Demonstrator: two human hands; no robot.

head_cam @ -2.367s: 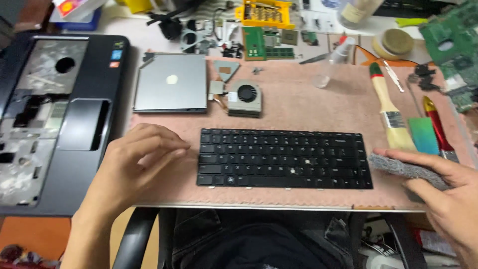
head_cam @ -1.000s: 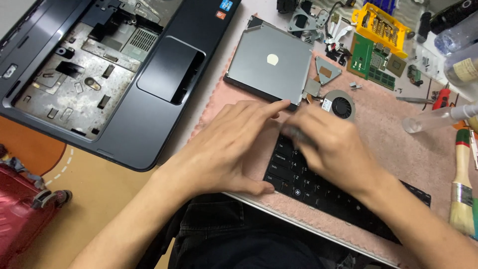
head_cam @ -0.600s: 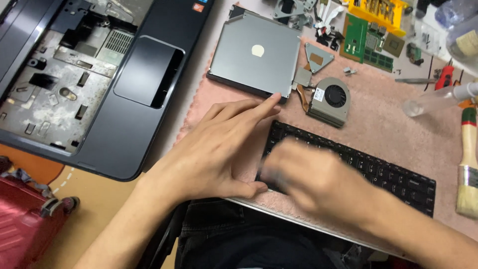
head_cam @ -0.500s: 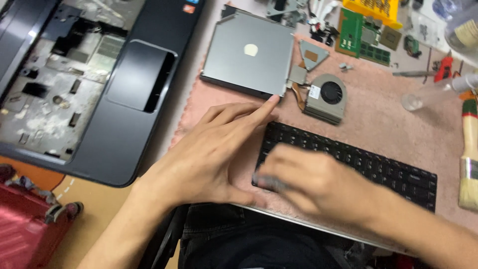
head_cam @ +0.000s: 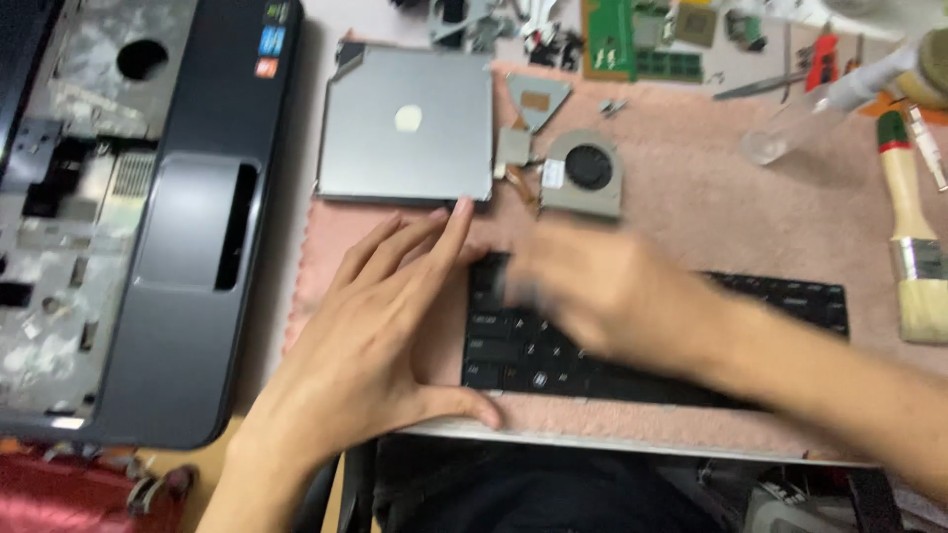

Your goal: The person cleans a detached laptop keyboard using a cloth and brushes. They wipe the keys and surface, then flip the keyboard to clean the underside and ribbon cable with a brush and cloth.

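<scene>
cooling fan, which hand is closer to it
Right. The blurred right hand hovers over the black keyboard just below the cooling fan. The left hand lies flat at the keyboard's left end, farther down and to the left.

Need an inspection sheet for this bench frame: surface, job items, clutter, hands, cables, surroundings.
Surface: pink mat over a pale table.
Job's things: black keyboard flat on the mat, its left part under the hands.
Clutter: silver optical drive, cooling fan, green circuit board, paintbrush, opened laptop base.
Grippers: left hand flat at the keyboard's left end; right hand motion-blurred over the keys, grip unclear.
Cables: thin wires at the fan.
Surroundings: red bag lower left.
</scene>
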